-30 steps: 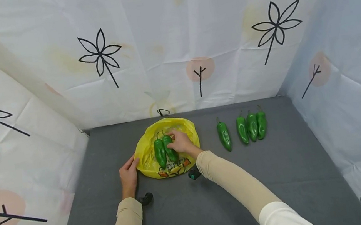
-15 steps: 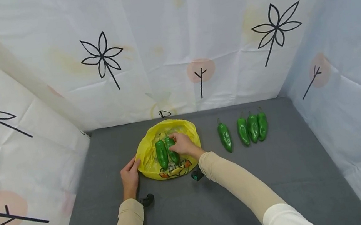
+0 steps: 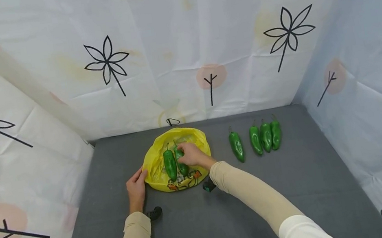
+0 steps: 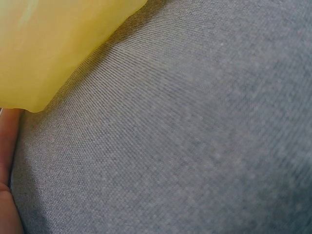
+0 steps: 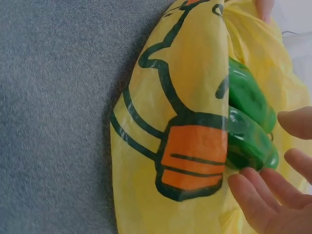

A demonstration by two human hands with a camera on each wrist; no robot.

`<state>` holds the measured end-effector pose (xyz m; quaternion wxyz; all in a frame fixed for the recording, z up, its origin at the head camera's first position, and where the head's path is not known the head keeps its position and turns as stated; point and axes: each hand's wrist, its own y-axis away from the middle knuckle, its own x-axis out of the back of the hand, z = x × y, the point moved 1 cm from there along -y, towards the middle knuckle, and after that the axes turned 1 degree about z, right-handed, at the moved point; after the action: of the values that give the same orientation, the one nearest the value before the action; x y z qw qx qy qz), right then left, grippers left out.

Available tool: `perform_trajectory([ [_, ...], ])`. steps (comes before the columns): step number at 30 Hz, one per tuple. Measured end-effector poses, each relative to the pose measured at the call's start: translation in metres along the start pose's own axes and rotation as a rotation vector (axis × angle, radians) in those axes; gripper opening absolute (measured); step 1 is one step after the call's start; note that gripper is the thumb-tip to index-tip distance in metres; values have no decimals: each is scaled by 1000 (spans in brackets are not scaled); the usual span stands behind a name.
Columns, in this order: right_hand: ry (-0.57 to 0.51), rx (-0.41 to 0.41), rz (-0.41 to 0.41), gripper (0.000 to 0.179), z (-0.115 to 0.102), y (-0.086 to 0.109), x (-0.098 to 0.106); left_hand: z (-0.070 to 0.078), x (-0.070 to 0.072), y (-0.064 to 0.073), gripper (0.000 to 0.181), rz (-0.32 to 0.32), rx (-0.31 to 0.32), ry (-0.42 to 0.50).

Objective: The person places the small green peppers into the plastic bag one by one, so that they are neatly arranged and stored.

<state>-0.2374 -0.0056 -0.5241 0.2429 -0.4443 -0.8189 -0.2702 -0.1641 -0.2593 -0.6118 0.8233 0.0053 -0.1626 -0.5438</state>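
A yellow plastic bag (image 3: 154, 143) lies with its mouth spread wide on the grey table. Inside it, two green peppers (image 3: 170, 165) rest side by side. My left hand (image 3: 136, 189) pinches the bag's left rim; the left wrist view shows only part of that hand beside the yellow plastic. Reaching in over the right rim, my right hand (image 3: 191, 154) is at the right-hand pepper (image 3: 181, 163). In the right wrist view its fingers (image 5: 248, 195) are loosely bent beside the lower pepper (image 5: 246, 139), and the thumb stands apart from it.
Right of the bag, one green pepper (image 3: 236, 146) lies alone. Farther right, three more peppers (image 3: 266, 136) lie close together. Fabric walls with printed flowers stand behind the table (image 3: 199, 224) and at both sides.
The right-hand pepper has settled slightly in the bag, and my right hand has loosened and shifted a little to the right of it. My left hand stays at the rim.
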Motion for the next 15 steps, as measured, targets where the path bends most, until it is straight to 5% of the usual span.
perform_trajectory([
  [6,113,44,29,50,-8,3,5,1,-1,1,55,9,-14,2],
  [15,444,160,161,49,-17,20,16,-1,-1,2,57,18,-2,-1],
])
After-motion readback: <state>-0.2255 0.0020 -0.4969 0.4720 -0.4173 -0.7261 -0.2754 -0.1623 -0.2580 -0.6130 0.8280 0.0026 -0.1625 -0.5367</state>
